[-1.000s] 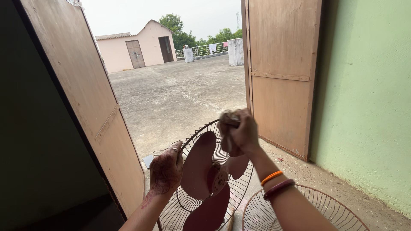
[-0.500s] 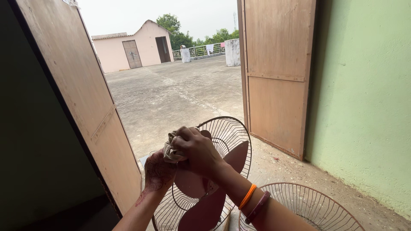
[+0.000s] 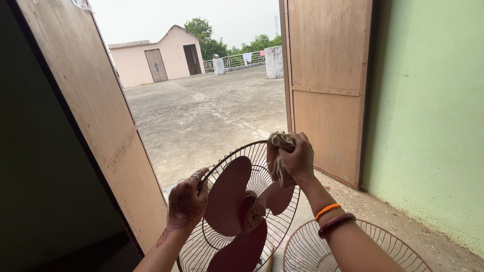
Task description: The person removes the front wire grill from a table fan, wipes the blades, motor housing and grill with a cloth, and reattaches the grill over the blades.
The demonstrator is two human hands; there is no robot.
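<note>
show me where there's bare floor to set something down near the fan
Bare patches: the gritty floor between the green wall and the loose grille, and the concrete yard past the doorway. Crowded: around the fan, where both hands work.

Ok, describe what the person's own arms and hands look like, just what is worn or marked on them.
Both forearms are bare, with no sleeves in view. The left hand carries a dark henna pattern across its back, running onto the wrist, and a ring on one finger. The right hand is unmarked; its wrist wears an orange bangle and a dark red bangle.
</note>
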